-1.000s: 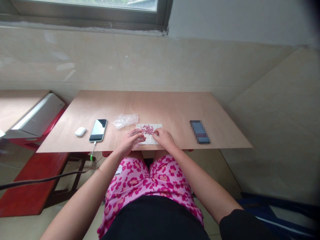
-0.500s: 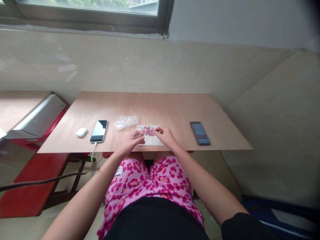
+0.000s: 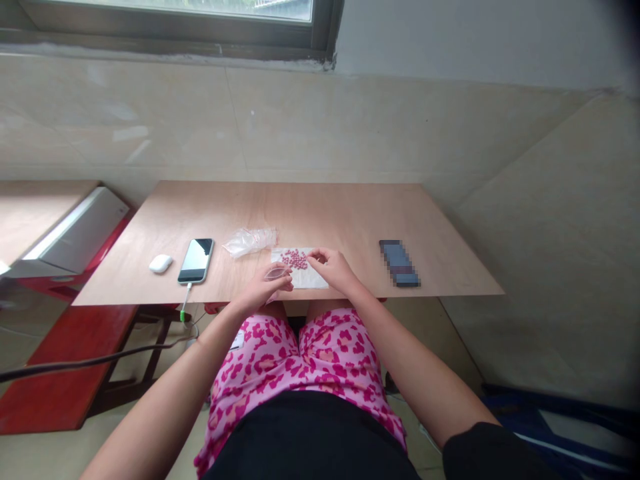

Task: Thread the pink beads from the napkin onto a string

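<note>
Pink beads (image 3: 295,259) lie in a loose cluster on a white sheet (image 3: 315,281) near the table's front edge. My left hand (image 3: 267,281) is at the sheet's left side, fingers curled in a pinch. Thin, pale string (image 3: 274,273) loops over its fingers; where the ends run I cannot see. At the right edge of the beads, my right hand (image 3: 331,267) has thumb and forefinger pressed together. Whatever is between those fingertips is too small to tell. Behind my left hand lies a crumpled clear plastic bag (image 3: 250,242).
A phone (image 3: 196,261) on a charging cable (image 3: 186,303) and a white earbud case (image 3: 161,264) lie left on the wooden table (image 3: 340,207). A dark, pixelated phone-like object (image 3: 400,264) lies right. A red bench (image 3: 60,373) stands lower left.
My left hand has shifted slightly right, towards the beads. My right hand keeps its pinch beside them, and the view has tilted slightly downward.
</note>
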A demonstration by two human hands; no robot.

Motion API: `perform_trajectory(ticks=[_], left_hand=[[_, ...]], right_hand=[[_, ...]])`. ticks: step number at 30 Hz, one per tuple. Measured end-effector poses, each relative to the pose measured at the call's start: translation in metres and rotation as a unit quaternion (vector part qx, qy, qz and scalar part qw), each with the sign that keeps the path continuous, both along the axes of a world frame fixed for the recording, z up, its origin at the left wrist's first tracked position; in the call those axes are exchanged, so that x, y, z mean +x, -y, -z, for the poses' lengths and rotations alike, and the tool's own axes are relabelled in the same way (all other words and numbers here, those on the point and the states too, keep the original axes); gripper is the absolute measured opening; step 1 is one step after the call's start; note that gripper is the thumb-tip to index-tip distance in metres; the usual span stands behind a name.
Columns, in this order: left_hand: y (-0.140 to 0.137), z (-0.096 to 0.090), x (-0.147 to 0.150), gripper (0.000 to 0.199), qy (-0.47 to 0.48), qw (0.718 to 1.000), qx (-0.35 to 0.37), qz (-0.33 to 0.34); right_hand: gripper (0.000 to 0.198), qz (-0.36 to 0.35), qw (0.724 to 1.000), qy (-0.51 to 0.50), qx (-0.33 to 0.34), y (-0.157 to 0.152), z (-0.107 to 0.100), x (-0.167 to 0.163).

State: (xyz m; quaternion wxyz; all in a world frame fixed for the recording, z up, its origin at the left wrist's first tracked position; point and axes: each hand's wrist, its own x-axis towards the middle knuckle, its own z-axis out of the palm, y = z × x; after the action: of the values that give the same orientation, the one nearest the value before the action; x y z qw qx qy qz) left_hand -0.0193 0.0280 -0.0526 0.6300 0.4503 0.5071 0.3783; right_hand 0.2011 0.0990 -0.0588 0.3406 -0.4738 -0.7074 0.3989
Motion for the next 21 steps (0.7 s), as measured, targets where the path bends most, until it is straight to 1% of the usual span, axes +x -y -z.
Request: perform_trajectory(ticks=[2, 4, 8, 12, 15, 18, 21], left_hand=[[-0.001, 0.003, -0.002, 0.040, 0.024, 1.000, -0.004, -0.016], [-0.002, 0.007, -0.004, 0.040, 0.046, 0.998, -0.013, -0.030], [-0.004, 0.012, -0.006, 0.042, 0.046, 0.998, -0.031, -0.042], [-0.005, 0.015, -0.007, 0.041, 0.026, 0.998, -0.011, -0.048], [-0.006, 0.016, -0.005, 0.039, 0.012, 0.999, 0.009, -0.049], [-0.005, 0.013, -0.003, 0.040, 0.003, 0.999, 0.016, -0.046], [-0.003, 0.009, -0.001, 0.040, -0.008, 0.999, 0.015, -0.043]], right_hand=[[0.014, 0.012, 0.998, 0.057, 0.010, -0.007, 0.015, 0.010], [0.013, 0.010, 0.992, 0.121, 0.022, -0.010, 0.027, 0.014], [0.011, 0.002, 0.978, 0.205, 0.050, -0.009, 0.040, 0.010], [0.013, 0.008, 0.964, 0.253, 0.079, -0.004, 0.047, -0.002], [0.014, 0.012, 0.956, 0.279, 0.087, -0.003, 0.049, -0.007], [0.013, 0.013, 0.954, 0.287, 0.087, -0.002, 0.049, -0.008], [0.012, 0.014, 0.957, 0.277, 0.081, -0.004, 0.045, -0.008]])
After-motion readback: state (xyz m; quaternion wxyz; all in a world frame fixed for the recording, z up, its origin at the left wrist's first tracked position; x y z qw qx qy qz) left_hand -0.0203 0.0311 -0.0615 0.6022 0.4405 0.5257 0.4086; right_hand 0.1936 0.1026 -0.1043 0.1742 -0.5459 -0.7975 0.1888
